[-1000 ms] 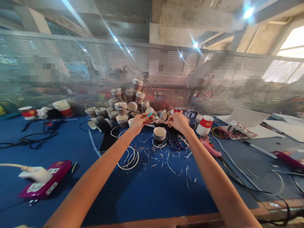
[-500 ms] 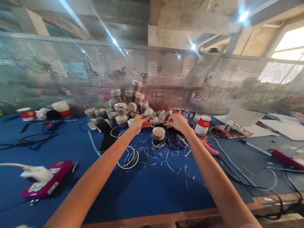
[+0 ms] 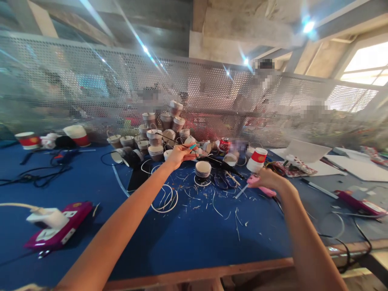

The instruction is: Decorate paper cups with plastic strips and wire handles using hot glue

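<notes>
My left hand (image 3: pixel 179 156) is closed on a thin dark stick (image 3: pixel 166 138), with a turquoise part (image 3: pixel 193 147) showing at its fingertips. Just beyond those fingers lies a small clutter of pots and dark material, partly hidden. My right hand (image 3: pixel 266 179) has its fingers closed around a pink glue gun (image 3: pixel 267 191), low over the table. A translucent stick (image 3: pixel 241 191) lies beside the gun's front. Between the hands, a small pale pot wound with cord (image 3: pixel 203 169) stands upright on the table. Blue-handled scissors (image 3: pixel 220 180) lie to its right.
Many small pots (image 3: pixel 155 137) are stacked at the back. A red can (image 3: pixel 224 145) and red-and-white paper cups (image 3: pixel 257 160) stand behind the right hand. Coiled white cord (image 3: pixel 165 202) and scraps litter the blue table. At left sits a purple power strip (image 3: pixel 74 216). A perforated screen (image 3: pixel 121 93) rises behind.
My right hand has left the spot near my left hand, moving right and towards me onto the pink glue gun. The red can shows more fully. My left hand has hardly moved.
</notes>
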`<state>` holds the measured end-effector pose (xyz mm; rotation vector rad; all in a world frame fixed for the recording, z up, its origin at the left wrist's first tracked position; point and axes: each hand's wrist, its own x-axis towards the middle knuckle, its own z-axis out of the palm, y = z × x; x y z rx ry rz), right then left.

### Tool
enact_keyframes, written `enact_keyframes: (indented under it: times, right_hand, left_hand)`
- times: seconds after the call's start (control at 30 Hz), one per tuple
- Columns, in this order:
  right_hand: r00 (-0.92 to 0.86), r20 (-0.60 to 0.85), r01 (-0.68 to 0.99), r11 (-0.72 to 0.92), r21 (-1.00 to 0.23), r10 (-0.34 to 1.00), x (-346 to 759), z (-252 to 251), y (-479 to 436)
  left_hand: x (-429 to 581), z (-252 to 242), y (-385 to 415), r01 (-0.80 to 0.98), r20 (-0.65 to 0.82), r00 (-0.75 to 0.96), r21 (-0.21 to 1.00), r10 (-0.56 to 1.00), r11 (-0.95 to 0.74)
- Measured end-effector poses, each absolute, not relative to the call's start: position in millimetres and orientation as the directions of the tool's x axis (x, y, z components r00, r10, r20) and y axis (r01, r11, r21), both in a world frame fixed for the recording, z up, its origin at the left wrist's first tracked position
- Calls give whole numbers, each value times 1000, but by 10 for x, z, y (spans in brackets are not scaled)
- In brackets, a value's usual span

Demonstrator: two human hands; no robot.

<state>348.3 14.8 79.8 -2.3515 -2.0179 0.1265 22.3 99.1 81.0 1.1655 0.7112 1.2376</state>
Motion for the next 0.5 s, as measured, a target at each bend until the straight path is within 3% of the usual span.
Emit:
enact_keyframes:
  times: [0.1, 0.2, 0.3, 0.5]
  right_hand:
    - [286, -182, 956, -293, -9, 941, 3607, 493, 24]
    - [447, -69, 894, -447, 8, 892, 3602, 311, -21]
    - [520, 3, 849, -516, -113, 854, 3582, 272, -27]
    - [556, 77, 774, -482, -410, 828, 3592, 399, -75]
  left_hand:
    - [213, 784, 1011, -341, 165, 255, 937, 953, -71]
    - [191, 770, 1030, -334, 177, 264, 939, 948, -82]
    - [172, 774, 1039, -319, 172, 261, 944, 950, -84]
    - [153, 776, 1045, -294, 170, 269, 952, 948, -88]
